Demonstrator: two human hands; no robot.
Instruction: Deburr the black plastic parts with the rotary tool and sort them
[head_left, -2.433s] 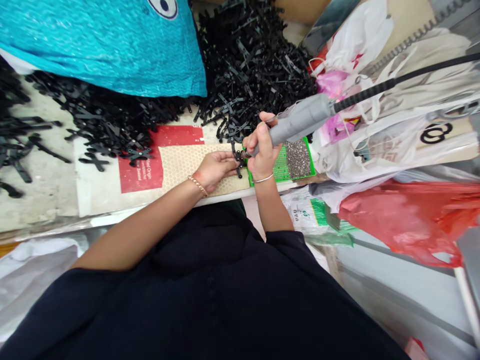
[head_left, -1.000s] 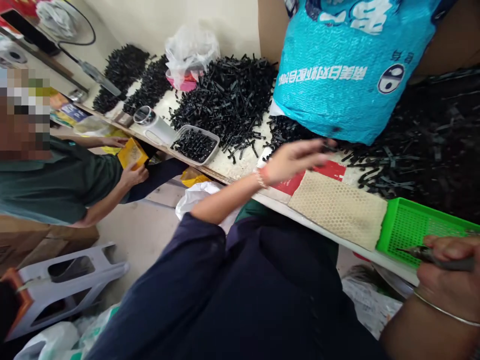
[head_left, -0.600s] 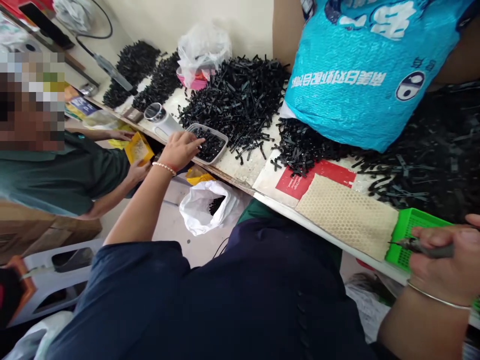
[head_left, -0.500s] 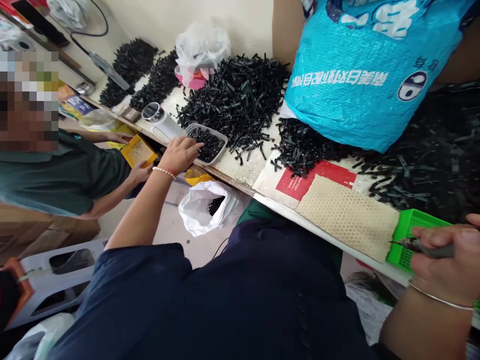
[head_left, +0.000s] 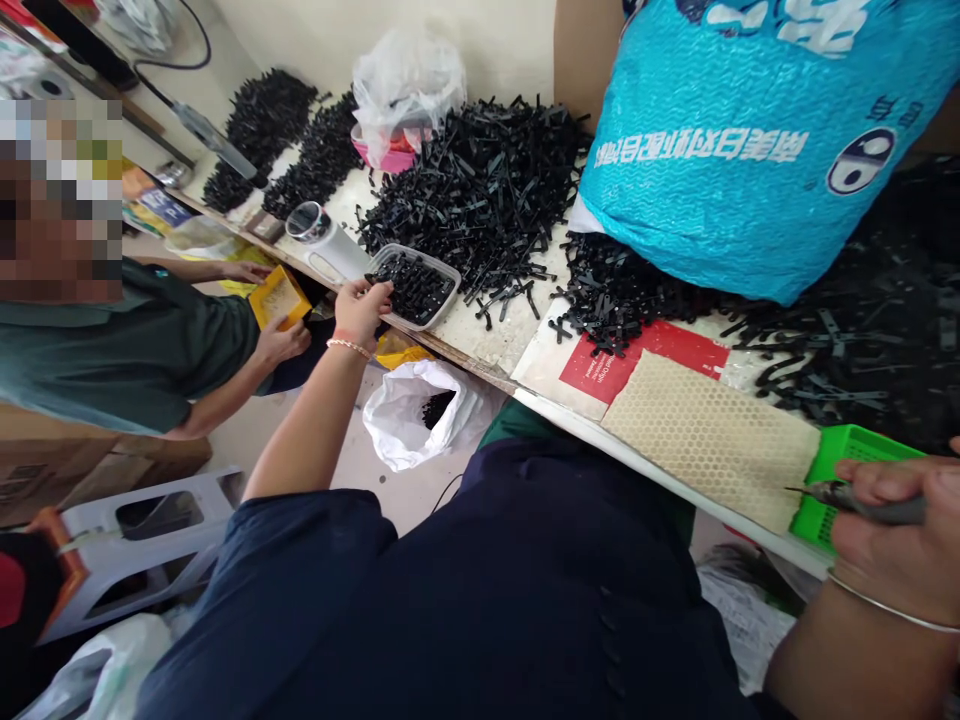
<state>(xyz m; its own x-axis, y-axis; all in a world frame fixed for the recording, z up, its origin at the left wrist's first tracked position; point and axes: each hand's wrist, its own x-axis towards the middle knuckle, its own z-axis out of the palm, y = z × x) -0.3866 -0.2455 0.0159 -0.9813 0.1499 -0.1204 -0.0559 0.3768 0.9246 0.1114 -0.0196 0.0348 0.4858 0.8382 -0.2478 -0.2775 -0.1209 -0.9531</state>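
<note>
My left hand (head_left: pixel 360 308) is at the near left edge of a clear plastic tub (head_left: pixel 456 282). Its fingers are curled together, and what they pinch, if anything, is too small to name. Small black parts (head_left: pixel 417 290) fill the tub. At the far right, my right hand (head_left: pixel 904 505) is closed around a grey pen-like tool with a thin, pointed tip (head_left: pixel 817 490). The tip points left over the edge of a green plastic basket (head_left: pixel 832 455). Beside the basket lies a cream mat with a honeycomb pattern (head_left: pixel 705 435).
Heaps of black strip-like parts (head_left: pixel 480 190) cover much of the bench. A large blue woven sack (head_left: pixel 705 170) stands among them. A white cup-like device (head_left: pixel 326 240) is left of the tub. Below hangs an open white bag (head_left: pixel 409 420). A co-worker holds a yellow tray (head_left: pixel 279 298) at left.
My left hand has drawn back from over the tub to its near edge, and its fingers have curled in. My right hand keeps its grip on the pen-like tool. The view has shifted slightly.
</note>
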